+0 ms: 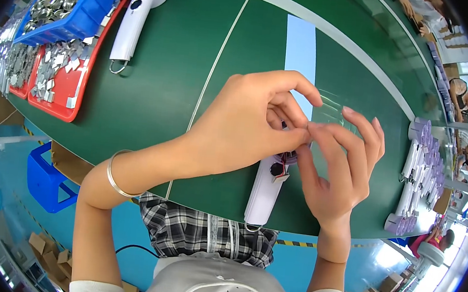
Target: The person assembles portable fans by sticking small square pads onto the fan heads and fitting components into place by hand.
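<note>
White handheld unit (263, 197) with a purple head is lying at lower centre of the frame, partly beneath the hands. The left hand (242, 119) is curling its fingers toward the thumb. The right hand (340, 175) is meeting the left thumb tip, outer fingers spreading. Fingertips are overlapping; whether they are gripping anything cannot be determined. Light-blue strip (301, 49) is lying at upper centre.

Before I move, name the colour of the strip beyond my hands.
Light blue: the strip shows best in the head view.
</note>
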Demonstrator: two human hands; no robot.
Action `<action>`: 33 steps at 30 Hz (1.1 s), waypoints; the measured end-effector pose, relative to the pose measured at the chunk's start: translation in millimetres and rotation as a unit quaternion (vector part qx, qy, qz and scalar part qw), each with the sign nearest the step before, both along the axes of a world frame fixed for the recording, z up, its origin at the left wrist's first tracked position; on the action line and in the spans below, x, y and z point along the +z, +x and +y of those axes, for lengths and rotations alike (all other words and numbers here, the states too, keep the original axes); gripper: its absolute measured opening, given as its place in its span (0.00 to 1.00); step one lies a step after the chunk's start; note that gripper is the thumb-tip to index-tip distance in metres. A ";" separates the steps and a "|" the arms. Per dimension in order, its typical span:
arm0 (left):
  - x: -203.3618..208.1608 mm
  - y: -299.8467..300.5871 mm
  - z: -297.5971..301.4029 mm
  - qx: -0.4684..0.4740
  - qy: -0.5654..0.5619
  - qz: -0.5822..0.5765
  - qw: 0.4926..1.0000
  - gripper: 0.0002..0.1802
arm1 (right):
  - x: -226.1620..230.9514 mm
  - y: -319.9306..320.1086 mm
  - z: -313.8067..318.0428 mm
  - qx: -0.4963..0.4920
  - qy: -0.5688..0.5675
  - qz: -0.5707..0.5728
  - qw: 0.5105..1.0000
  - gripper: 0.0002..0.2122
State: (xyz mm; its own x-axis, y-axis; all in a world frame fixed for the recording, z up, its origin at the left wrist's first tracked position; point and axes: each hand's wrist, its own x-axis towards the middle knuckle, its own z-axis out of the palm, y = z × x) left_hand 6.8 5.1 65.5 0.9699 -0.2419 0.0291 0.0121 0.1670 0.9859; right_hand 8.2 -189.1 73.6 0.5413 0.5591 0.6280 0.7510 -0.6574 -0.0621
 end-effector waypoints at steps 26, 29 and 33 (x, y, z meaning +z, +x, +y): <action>-65.5 -11.4 0.7 -0.046 0.195 -0.209 0.957 0.45 | -11.9 5.4 -9.9 0.023 -0.017 0.215 0.976 0.14; -65.4 -12.3 0.6 -0.035 0.200 -0.217 0.955 0.45 | -11.3 6.2 -9.4 0.024 -0.022 0.212 0.977 0.14; -66.5 -13.4 -1.8 -0.025 0.198 -0.213 0.957 0.44 | -13.7 8.1 -10.8 0.041 -0.027 0.201 0.978 0.13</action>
